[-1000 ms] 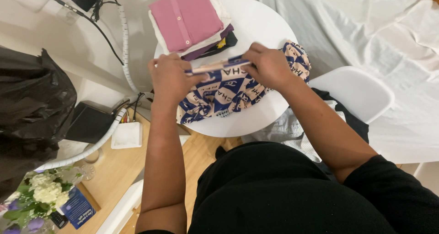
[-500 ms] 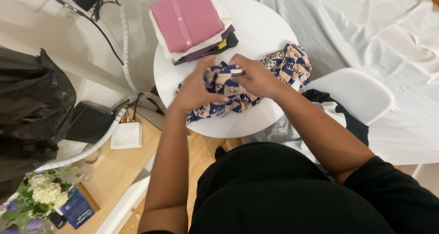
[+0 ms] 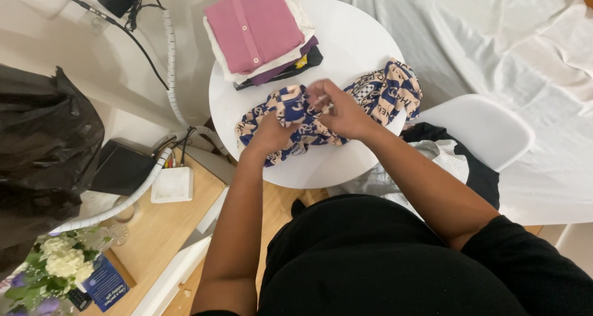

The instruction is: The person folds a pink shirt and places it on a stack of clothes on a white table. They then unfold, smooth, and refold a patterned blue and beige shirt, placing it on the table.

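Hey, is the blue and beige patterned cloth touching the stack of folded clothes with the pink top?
Apart. The head view shows bare white tabletop between the blue and beige patterned cloth and the stack of folded clothes.

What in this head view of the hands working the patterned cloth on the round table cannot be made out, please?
- Head view: the left hand fingertips are buried in the patterned cloth.
- Head view: the right hand fingers are motion-blurred, so the grip is unclear.
- Head view: the lower garments in the folded stack are covered by the pink top.
- Head view: the black bag is cut off by the left edge.
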